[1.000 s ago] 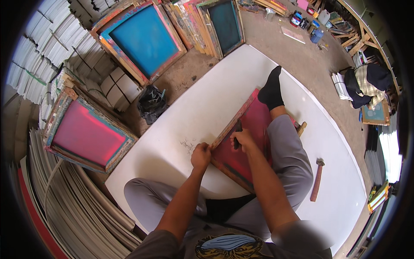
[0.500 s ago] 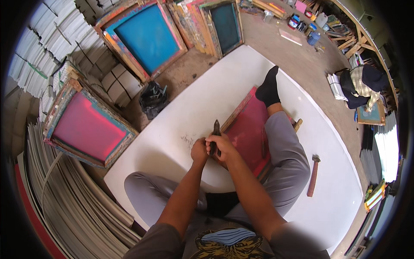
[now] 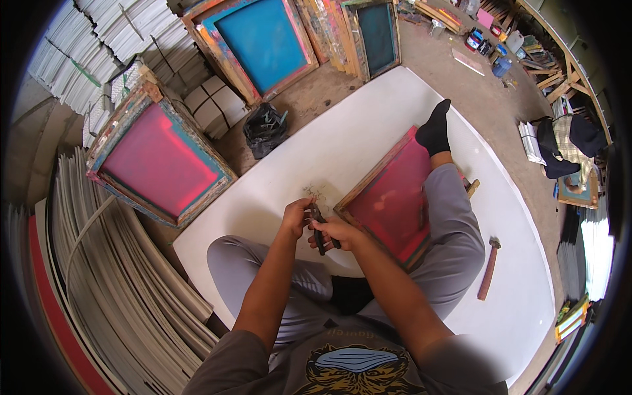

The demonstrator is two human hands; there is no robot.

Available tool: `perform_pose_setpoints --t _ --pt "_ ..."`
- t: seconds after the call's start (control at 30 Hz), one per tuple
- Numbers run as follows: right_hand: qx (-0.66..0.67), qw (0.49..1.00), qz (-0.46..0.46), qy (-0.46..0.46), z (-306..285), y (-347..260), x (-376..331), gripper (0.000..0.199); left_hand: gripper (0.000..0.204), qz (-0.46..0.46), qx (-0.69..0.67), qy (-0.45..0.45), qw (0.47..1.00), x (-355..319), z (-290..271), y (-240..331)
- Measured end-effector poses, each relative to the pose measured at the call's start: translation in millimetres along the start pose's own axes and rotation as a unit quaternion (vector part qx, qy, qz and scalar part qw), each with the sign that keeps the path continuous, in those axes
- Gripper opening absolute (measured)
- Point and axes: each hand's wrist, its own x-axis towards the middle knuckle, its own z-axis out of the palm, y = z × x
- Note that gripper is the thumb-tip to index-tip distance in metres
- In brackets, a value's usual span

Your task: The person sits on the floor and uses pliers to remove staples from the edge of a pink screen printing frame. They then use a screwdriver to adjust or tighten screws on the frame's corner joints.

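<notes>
I sit on a white board [image 3: 368, 125] with a wooden frame holding red mesh [image 3: 392, 197] under my right leg. My right hand [image 3: 336, 234] grips the handles of dark pliers [image 3: 320, 232], lifted just off the frame's near left corner. My left hand [image 3: 296, 216] is at the pliers' jaws, fingertips pinching something too small to make out. A few small bits lie on the board just beyond the hands.
A hammer [image 3: 489, 268] lies on the board to my right. A red-mesh frame [image 3: 158, 161] rests at left, blue-mesh frames [image 3: 263, 39] lean at the back. A black bag [image 3: 264, 128] sits beside the board. Stacked sheets fill the left side.
Both hands pulled back from the frame's edge toward my body; the pliers came off the frame and my left hand moved onto their jaws.
</notes>
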Motion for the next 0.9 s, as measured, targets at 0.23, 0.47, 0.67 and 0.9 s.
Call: perform_pose_setpoints --t 0.23,0.47,0.67,0.9 --pt "0.027 0.999 0.017 0.033 -15.5 29.2 -4.9 0.044 0.030 0.326 0.584 0.197 0.717 -4.5 -3.7 -13.8" --pt "0.027 0.997 -0.010 0.069 -41.5 30.0 -45.2 0.043 0.064 0.439 0.779 -0.035 0.447 -25.1 -3.6 -58.8" --pt "0.053 0.997 -0.020 0.050 -48.7 34.6 -47.0 0.042 0.078 0.350 0.816 -0.013 0.459 -8.0 -2.1 -40.1" --pt "0.054 0.992 -0.062 0.094 -75.6 -7.4 -54.4 0.032 0.070 0.364 0.792 0.052 0.488 11.4 6.5 -8.8"
